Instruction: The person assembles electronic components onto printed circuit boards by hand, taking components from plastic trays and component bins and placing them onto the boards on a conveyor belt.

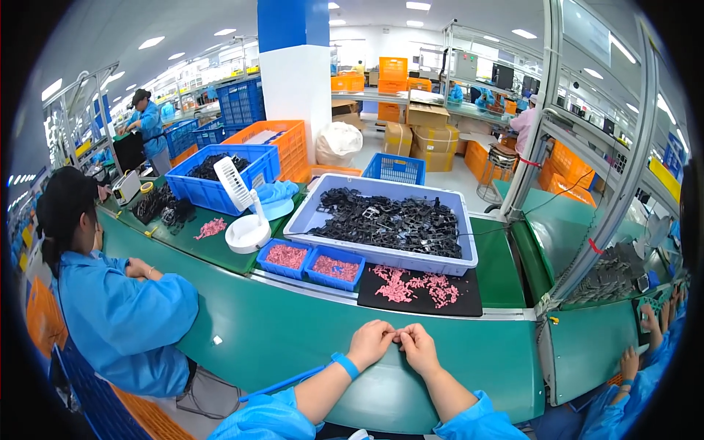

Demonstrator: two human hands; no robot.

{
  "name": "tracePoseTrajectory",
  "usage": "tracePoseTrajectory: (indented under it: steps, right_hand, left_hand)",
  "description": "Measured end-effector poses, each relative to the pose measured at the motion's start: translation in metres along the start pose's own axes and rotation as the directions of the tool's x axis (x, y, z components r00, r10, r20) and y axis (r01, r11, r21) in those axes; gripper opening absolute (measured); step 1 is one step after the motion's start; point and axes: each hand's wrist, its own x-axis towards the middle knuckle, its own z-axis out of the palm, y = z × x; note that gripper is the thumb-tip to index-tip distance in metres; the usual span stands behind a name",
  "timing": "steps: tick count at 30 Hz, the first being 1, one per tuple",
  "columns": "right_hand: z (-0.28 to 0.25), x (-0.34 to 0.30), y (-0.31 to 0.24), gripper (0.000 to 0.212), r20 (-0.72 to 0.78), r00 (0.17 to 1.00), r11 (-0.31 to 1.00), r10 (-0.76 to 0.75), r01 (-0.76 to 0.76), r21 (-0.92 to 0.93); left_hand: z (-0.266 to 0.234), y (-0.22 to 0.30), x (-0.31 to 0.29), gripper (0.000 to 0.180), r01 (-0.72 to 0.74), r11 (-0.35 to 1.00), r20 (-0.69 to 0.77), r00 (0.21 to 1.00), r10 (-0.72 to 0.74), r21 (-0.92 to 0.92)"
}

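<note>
My left hand (372,343) and my right hand (420,348) meet at the fingertips above the green work surface (286,323). Both are closed in a pinch, and whatever lies between the fingers is hidden or too small to name. A blue wrist strap (345,365) with a blue cord circles my left wrist. Just beyond the hands, small pink pieces (396,284) are scattered on a black mat (469,293). Left of the mat stand two small blue bins, the nearer bin (336,283) and its neighbour (281,273), both holding pink pieces.
A large pale-blue tub (471,253) full of black plastic parts (396,220) stands behind the mat. A white fan (248,233) and a blue crate (183,180) are further left. A co-worker in blue (121,315) sits at left; a metal post (612,191) rises at right.
</note>
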Motion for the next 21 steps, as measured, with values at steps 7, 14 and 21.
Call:
tracePoseTrajectory:
  steps: [7,14,21]
  right_hand:
    - [0.009,0.006,0.003,0.009,0.002,1.0,0.997,-0.015,0.015,-0.076]
    - [0.009,0.016,0.008,0.007,-0.114,0.951,0.884,-0.287,0.217,-0.415]
    - [0.001,0.016,0.012,0.006,-0.129,0.933,0.837,-0.335,0.232,-0.496]
  left_hand:
    - [0.003,-0.017,0.001,0.01,-0.037,0.998,-0.087,0.996,0.033,-0.046]
    - [0.021,-0.028,0.0,0.012,0.201,0.77,0.112,0.979,-0.168,-0.606]
    - [0.029,-0.018,-0.007,0.01,0.202,0.717,0.15,0.979,-0.137,-0.667]
